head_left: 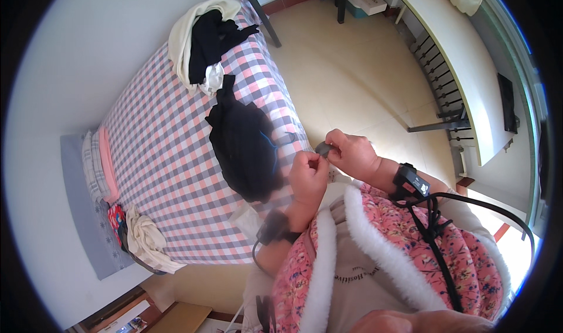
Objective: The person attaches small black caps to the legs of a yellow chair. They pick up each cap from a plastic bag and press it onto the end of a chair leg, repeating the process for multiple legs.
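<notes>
Just past the bed's edge, my two hands meet in front of my body, fingers curled and fingertips close together. A small dark grey rounded piece [323, 149] shows between them; its kind is too small to make out. My right hand [355, 154] pinches it between thumb and fingers. My left hand [309, 177] is closed too, its thumb and forefinger touching or nearly touching the piece's lower side; what they grip is hidden. Left of my hands, a bundled black garment [240, 145] lies on the checked bedspread [170, 139], with a thin blue cord [268, 142] along its right side.
A cream and black clothing heap [202, 37] lies at the bed's far end. Folded bedding [102, 163] and a cream cloth [146, 236] are at the left. A long pale table [463, 69] stands right. A black cable [492, 201] runs from my right wrist's strapped device [412, 183].
</notes>
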A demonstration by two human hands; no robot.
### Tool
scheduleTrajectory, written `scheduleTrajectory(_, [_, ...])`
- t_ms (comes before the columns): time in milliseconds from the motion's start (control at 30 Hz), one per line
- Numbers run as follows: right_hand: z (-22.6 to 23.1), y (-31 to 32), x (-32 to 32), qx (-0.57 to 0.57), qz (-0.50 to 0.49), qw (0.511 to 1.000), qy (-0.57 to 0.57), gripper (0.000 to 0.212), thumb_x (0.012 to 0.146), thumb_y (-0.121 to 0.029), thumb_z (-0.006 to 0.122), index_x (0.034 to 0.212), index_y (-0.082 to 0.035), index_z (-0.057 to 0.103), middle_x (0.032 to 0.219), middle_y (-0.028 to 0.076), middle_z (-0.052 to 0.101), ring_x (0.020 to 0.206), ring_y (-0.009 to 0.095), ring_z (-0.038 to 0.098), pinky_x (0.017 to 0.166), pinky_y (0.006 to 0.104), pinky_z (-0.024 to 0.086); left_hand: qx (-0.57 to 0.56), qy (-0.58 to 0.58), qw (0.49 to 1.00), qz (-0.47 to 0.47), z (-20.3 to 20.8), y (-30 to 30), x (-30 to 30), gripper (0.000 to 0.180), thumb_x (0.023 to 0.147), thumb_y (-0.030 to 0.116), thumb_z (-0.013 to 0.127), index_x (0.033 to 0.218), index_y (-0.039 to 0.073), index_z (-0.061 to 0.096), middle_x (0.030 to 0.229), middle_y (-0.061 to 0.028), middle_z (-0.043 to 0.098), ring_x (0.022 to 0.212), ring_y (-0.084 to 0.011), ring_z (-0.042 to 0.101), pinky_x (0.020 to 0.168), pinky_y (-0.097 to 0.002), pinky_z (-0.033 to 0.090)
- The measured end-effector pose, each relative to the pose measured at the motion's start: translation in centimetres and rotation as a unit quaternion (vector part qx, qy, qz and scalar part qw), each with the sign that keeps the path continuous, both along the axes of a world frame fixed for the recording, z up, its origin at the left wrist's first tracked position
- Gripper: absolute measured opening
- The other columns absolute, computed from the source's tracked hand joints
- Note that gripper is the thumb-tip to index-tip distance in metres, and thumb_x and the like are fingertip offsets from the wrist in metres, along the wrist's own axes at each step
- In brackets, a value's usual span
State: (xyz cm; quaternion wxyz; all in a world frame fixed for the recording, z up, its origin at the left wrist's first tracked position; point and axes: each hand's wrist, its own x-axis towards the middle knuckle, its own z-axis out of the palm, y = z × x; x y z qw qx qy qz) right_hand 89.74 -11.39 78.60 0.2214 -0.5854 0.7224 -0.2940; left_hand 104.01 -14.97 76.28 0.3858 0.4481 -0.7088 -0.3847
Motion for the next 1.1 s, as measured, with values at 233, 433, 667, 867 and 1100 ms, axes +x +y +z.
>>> scheduleTrajectory(233, [-1.1, -1.1, 0.0, -0.011, -0.023, 1.0, -0.003, 0.013, 0.076, -0.012, 0.058, 0.088, -0.008, 0.054, 0.071, 0.012, 0.063, 0.067, 0.033, 0.062, 0.063, 0.0411, 0.051, -0.004, -0.015, 0.999, 0.029, -0.7, -1.6, 0.7, 0.015, 0.076, 0.009, 0.069, 0.077, 0.005, 0.054, 0.062, -0.0097, 0.061, 0.056, -0.0218, 0.062, 0.055, -0.032, 0.049])
scheduleTrajectory(433, [-1.9, -0.9, 0.0, -0.011, -0.042, 0.999, -0.004, 0.013, 0.074, -0.011, 0.062, 0.084, -0.006, 0.056, 0.065, 0.01, 0.063, 0.061, 0.029, 0.063, 0.058, 0.0375, 0.051, -0.011, -0.055, 0.998, 0.038, -1.5, -1.4, 1.2, 0.016, 0.076, 0.013, 0.068, 0.076, 0.007, 0.054, 0.064, -0.0101, 0.061, 0.057, -0.0261, 0.061, 0.055, -0.0353, 0.048])
scheduleTrajectory(667, [-2.7, -0.3, -0.3, -0.019, -0.046, 0.999, -0.022, 0.012, 0.075, -0.011, 0.062, 0.084, -0.005, 0.058, 0.066, 0.011, 0.063, 0.061, 0.029, 0.063, 0.058, 0.0366, 0.051, -0.019, -0.067, 0.997, 0.038, -2.5, -1.1, 1.3, 0.015, 0.076, 0.013, 0.067, 0.075, 0.007, 0.054, 0.065, -0.0105, 0.06, 0.058, -0.0272, 0.06, 0.056, -0.0364, 0.048])
scheduleTrajectory(867, [-2.9, 0.2, 0.3, -0.092, 0.002, 0.996, 0.009, 0.011, 0.073, -0.01, 0.064, 0.082, -0.006, 0.058, 0.067, 0.011, 0.062, 0.059, 0.03, 0.062, 0.056, 0.0389, 0.05, -0.092, -0.065, 0.994, 0.019, -2.2, -0.1, -0.2, 0.014, 0.076, 0.009, 0.064, 0.078, 0.005, 0.05, 0.069, -0.0097, 0.054, 0.058, -0.0261, 0.055, 0.053, -0.038, 0.046])
scheduleTrajectory(1100, [-2.4, 0.3, 0.2, -0.075, 0.036, 0.997, 0.001, 0.009, 0.077, -0.013, 0.061, 0.083, -0.008, 0.058, 0.075, 0.011, 0.062, 0.069, 0.031, 0.062, 0.061, 0.0407, 0.051, 0.01, -0.117, 0.991, -0.067, -2.3, -0.3, 0.1, 0.037, 0.079, 0.015, 0.064, 0.111, 0.005, 0.05, 0.092, -0.017, 0.054, 0.08, -0.0322, 0.056, 0.068, -0.0397, 0.047])
